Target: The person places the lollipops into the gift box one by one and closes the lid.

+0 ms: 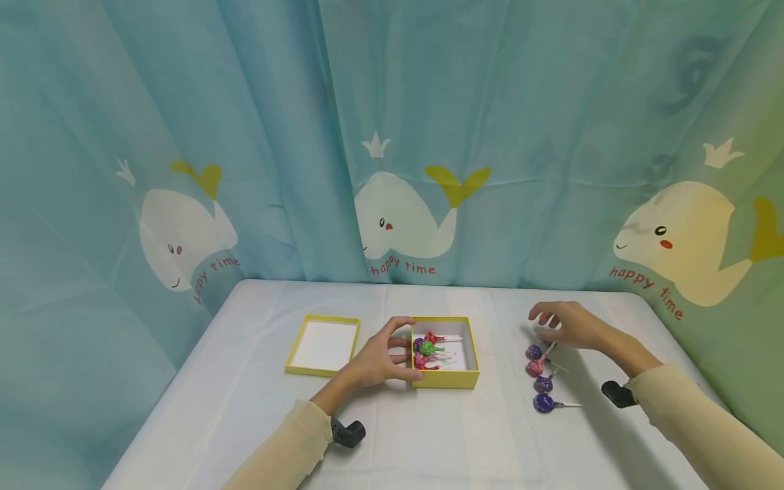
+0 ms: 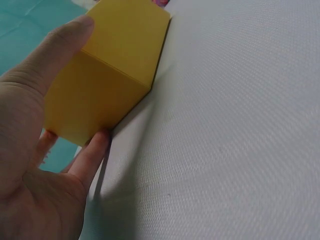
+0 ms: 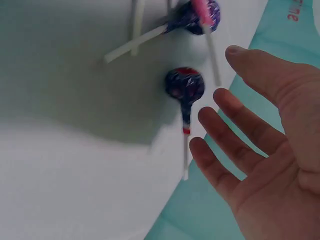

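Note:
My left hand (image 1: 375,361) grips the left end of a yellow box (image 1: 447,380), fingers at the far corner and thumb at the near one. In the left wrist view, the thumb (image 2: 67,42) presses the box's yellow wall (image 2: 125,42). Several wrapped lollipops, among them a green one (image 1: 429,348), lie inside with sticks pointing right. My right hand (image 1: 572,325) hovers with loosely bent, parted fingers over the far end of a column of lollipops. In the right wrist view, a dark blue lollipop (image 3: 185,87) lies near the fingertips, not held.
A shallow yellow-rimmed lid (image 1: 322,346) with white inside lies left of the box. Down the right side run a pink lollipop (image 1: 535,368), a purple one (image 1: 543,384) and a dark blue one (image 1: 544,403). A whale-print curtain (image 1: 404,224) hangs behind the white table (image 1: 416,442).

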`<state>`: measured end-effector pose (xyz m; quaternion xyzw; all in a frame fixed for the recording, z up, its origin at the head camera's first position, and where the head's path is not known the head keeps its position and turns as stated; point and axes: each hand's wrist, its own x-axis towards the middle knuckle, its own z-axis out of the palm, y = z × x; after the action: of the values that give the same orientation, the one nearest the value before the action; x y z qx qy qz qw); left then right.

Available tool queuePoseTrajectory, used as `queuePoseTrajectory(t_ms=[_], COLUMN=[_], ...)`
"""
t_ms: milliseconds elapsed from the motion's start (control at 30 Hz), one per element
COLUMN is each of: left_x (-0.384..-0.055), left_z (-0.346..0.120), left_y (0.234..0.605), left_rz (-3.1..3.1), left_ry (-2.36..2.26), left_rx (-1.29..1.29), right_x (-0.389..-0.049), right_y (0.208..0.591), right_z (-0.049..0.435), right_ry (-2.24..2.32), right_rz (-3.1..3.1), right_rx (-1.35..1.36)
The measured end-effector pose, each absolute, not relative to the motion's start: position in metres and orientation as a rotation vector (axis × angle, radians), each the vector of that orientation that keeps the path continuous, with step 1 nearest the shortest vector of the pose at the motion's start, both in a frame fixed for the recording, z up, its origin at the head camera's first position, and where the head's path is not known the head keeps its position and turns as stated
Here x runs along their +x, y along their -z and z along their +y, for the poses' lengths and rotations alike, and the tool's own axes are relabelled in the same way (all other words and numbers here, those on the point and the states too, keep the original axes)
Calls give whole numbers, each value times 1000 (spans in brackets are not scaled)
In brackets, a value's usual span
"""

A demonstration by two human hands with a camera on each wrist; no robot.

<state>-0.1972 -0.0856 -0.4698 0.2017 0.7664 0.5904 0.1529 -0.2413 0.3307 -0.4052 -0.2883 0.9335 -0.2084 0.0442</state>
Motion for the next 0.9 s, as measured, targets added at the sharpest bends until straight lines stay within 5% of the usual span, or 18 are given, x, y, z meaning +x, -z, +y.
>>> queuePoseTrajectory(t_ms=[900], left_x=[-198], left_z=[-86], left_y=[472], left_rz=[2143], left_ry=[-1742], left_rx=[603], right_x=[-234], right_y=[429], right_z=[359], right_ry=[627], right_rz=[2844], right_rx=[-804])
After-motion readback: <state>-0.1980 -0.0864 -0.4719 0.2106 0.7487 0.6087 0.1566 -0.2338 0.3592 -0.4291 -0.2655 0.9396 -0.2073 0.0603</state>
